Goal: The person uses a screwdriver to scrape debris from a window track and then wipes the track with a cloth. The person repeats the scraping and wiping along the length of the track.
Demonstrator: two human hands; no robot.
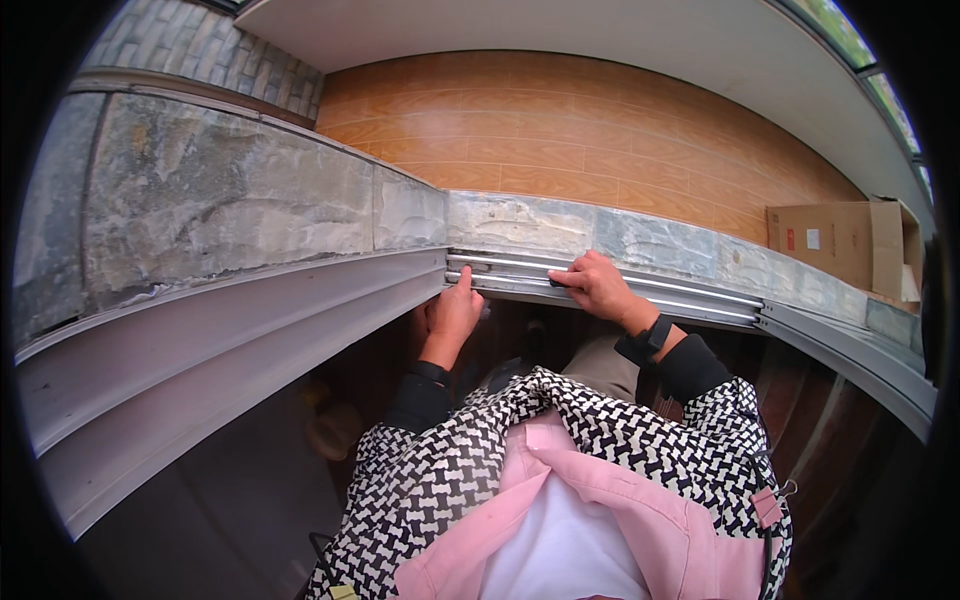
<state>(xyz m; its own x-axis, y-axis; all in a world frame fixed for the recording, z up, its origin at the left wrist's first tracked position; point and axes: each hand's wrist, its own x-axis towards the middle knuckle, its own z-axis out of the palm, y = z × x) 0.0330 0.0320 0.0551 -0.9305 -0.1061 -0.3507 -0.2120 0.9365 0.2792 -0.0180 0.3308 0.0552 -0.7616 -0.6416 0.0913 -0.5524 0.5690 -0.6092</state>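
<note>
In the head view, a metal sliding-door or window track with bright parallel rails runs across in front of me. My left hand is at the track's left end, its index finger stretched onto the channel near the corner; I see nothing held in it. Farther right, my right hand rests over the rails, its fingers closed on a small dark object, mostly hidden by them. A dark band sits on my right wrist.
A grey metal side frame meets the track at the left corner. Rough stone tiles border the track. Beyond lies a wood-look tiled floor. An opened cardboard box stands at the right, by a pale low wall.
</note>
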